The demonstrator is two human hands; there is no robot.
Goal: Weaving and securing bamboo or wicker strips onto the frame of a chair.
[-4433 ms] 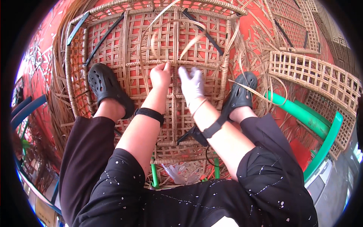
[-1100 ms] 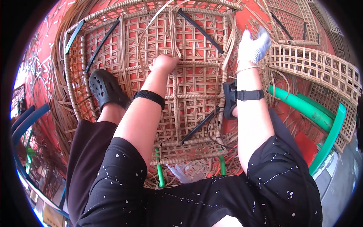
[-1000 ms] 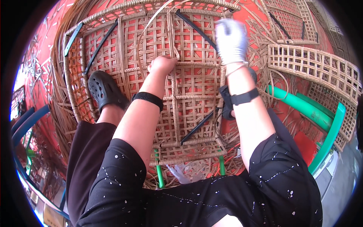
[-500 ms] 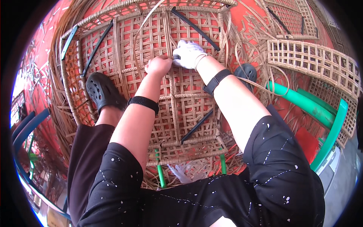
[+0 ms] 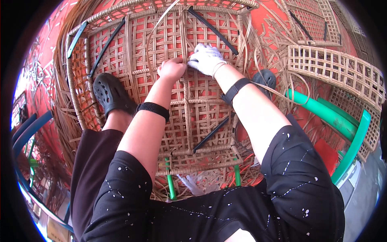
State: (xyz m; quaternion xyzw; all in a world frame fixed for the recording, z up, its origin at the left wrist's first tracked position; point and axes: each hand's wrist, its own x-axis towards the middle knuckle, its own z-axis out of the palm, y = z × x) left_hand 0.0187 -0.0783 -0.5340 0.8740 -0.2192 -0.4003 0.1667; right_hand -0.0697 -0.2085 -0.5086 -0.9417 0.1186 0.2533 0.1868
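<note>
A large tan wicker frame (image 5: 141, 48) of open lattice lies in front of me, with a cord-wrapped bar (image 5: 186, 101) down its middle. My left hand (image 5: 172, 69), bare, is curled closed against the left side of that bar. Just to its right, across the bar, my right hand (image 5: 207, 59) wears a white glove and has its fingers pinched together at the weave. What lies between the fingers of either hand is hidden. One long loose strand (image 5: 161, 22) arcs down from the top edge to the lattice left of my left hand.
Black struts (image 5: 213, 30) brace the frame's corners. My dark clogs (image 5: 113, 92) rest on either side of the middle bar. Loose strands (image 5: 266, 48) litter the red floor to the right, beside another woven panel (image 5: 334, 66) and a green chair-like frame (image 5: 322, 111).
The view has shifted a little, so the frame sits slightly farther right. My right hand has turned slightly and its fingertips have shifted at the bar; my left hand stays closed there.
</note>
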